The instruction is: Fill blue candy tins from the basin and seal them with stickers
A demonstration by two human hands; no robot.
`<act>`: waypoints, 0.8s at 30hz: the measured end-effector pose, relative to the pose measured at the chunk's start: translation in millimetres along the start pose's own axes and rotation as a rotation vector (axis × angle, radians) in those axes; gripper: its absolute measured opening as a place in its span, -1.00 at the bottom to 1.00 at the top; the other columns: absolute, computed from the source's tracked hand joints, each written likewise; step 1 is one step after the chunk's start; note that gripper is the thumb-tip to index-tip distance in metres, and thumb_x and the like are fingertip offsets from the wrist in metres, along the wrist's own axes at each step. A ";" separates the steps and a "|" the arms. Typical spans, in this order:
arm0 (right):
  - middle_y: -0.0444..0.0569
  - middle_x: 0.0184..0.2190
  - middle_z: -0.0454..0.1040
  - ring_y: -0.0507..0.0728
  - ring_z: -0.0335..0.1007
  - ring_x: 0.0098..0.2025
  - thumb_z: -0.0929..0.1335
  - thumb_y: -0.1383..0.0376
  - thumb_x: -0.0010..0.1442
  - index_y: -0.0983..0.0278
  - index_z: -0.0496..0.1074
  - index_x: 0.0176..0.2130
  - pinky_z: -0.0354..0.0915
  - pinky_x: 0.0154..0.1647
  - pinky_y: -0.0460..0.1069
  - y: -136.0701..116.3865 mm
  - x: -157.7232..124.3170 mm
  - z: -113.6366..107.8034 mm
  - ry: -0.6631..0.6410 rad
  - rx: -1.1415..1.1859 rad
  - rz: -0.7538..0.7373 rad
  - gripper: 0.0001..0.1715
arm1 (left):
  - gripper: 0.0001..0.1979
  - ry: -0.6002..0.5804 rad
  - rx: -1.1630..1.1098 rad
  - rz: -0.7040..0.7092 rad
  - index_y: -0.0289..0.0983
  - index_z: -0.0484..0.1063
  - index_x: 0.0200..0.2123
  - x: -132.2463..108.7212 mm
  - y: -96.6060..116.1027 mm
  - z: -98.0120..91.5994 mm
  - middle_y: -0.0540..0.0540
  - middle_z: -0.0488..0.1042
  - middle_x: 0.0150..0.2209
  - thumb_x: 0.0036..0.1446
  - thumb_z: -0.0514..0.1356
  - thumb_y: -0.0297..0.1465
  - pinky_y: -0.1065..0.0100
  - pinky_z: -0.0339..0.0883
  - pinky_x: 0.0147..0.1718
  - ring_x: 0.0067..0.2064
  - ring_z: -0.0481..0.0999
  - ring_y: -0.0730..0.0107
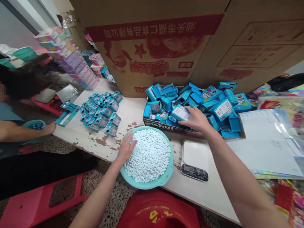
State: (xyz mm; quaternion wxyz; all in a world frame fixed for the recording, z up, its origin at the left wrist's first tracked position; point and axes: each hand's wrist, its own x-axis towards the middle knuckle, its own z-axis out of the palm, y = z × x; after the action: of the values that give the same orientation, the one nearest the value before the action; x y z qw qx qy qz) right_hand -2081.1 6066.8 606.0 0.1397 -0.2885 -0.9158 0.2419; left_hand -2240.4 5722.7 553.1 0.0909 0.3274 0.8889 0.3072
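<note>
My right hand [195, 119] pinches 1 blue box [180, 112], best held lightly; my left hand [126, 148] spreads loosely over white pellets [150, 155].

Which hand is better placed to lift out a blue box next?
The right hand, probably: it is on a blue box in the carton, while the left hand is at the white pellets in the bowl.

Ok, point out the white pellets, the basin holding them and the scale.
White pellets [149, 155]: head view, middle of the heap.
Basin [154, 184]: head view, near rim.
Scale [195, 153]: head view, white weighing plate.
</note>
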 end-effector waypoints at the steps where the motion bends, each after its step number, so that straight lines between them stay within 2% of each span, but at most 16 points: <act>1: 0.19 0.01 0.34 0.36 0.30 -0.02 0.48 0.01 -0.20 0.27 0.26 0.12 0.24 -0.05 0.22 0.8 -17.1 -4.4 0.030 0.185 0.023 -0.06 | -0.59 -0.038 0.036 0.015 -0.27 0.30 0.05 -2.7 7.0 9.7 -0.21 0.30 0.09 0.20 0.00 -0.22 0.14 0.05 0.16 0.16 0.23 0.18; 4: 0.10 -0.04 0.41 0.30 0.37 -0.07 0.47 -0.06 -0.18 0.21 0.22 0.12 0.32 -0.10 0.19 -6.4 -78.5 -1.0 0.010 0.789 0.075 -0.05 | -0.55 -0.059 0.168 0.009 -0.30 0.32 0.03 -1.4 23.2 29.9 -0.25 0.31 0.03 0.15 0.06 -0.17 0.09 0.08 0.12 0.11 0.25 0.11; 7: 0.09 -0.15 0.48 0.32 0.43 -0.15 0.45 -0.09 -0.19 0.21 0.31 0.02 0.36 -0.17 0.22 -25.7 -129.7 22.0 -0.054 1.119 0.194 -0.16 | -0.55 -0.109 0.261 0.026 -0.28 0.38 -0.04 3.7 38.3 37.0 -0.22 0.34 -0.07 0.09 0.11 -0.12 0.13 0.16 0.03 0.02 0.32 0.11; 10: 0.09 -0.14 0.48 0.33 0.44 -0.14 0.44 -0.08 -0.18 0.21 0.34 -0.03 0.37 -0.16 0.23 -44.0 -152.6 42.1 -0.168 1.272 0.211 -0.24 | -0.64 -0.169 0.310 0.011 -0.24 0.42 -0.15 5.5 52.6 39.4 -0.19 0.38 -0.13 0.09 0.12 -0.13 0.20 0.23 -0.08 -0.05 0.37 0.13; 14: 0.18 -0.06 0.42 0.35 0.40 -0.06 0.42 -0.21 -0.25 0.24 0.28 0.04 0.34 -0.13 0.25 -49.7 -155.6 46.9 -0.244 1.309 0.156 -0.03 | -0.78 -0.170 0.266 -0.017 -0.21 0.45 -0.29 7.1 61.3 42.1 -0.12 0.45 -0.22 0.09 0.11 -0.23 0.29 0.23 -0.16 -0.16 0.43 0.22; 17: 0.19 -0.06 0.42 0.35 0.41 -0.09 0.41 -0.33 -0.43 0.22 0.26 0.02 0.33 -0.13 0.25 -44.0 -153.8 47.4 -0.222 1.318 0.128 0.14 | -0.87 -0.133 0.079 -0.077 -0.21 0.45 -0.39 11.9 61.0 41.5 -0.08 0.50 -0.26 0.02 0.14 -0.31 0.31 0.22 -0.13 -0.17 0.45 0.24; 19: 0.13 -0.14 0.45 0.33 0.45 -0.17 0.41 -0.37 -0.52 0.21 0.28 -0.08 0.35 -0.17 0.22 -40.8 -152.7 50.2 -0.164 1.338 0.185 0.12 | -0.89 -0.121 -0.100 -0.166 -0.22 0.45 -0.46 15.3 60.2 39.0 -0.04 0.51 -0.34 -0.04 0.18 -0.31 0.31 0.22 -0.13 -0.20 0.45 0.25; 21: 0.06 -0.28 0.50 0.28 0.47 -0.28 0.43 -0.32 -0.49 0.22 0.31 -0.21 0.39 -0.26 0.17 -41.3 -151.9 52.7 -0.133 1.320 0.311 -0.03 | -0.85 -0.118 -0.334 -0.271 -0.25 0.43 -0.52 17.1 60.0 35.3 -0.02 0.48 -0.43 -0.10 0.21 -0.28 0.34 0.25 -0.21 -0.28 0.45 0.29; 24: -0.01 -0.37 0.52 0.22 0.47 -0.35 0.50 -0.11 -0.29 0.23 0.33 -0.28 0.39 -0.35 0.09 -51.5 -151.6 51.3 -0.170 1.246 0.445 -0.32 | -0.78 -0.142 -0.760 -0.449 -0.29 0.40 -0.52 15.9 63.2 26.8 -0.01 0.42 -0.49 -0.16 0.24 -0.24 0.43 0.22 -0.50 -0.46 0.39 0.43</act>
State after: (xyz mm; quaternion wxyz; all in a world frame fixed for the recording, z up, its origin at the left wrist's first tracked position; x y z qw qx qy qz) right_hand -2004.7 5920.8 572.0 0.1541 -0.3160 -0.5314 0.7707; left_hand -2209.6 5783.6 570.7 0.3299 0.0900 0.7535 0.5614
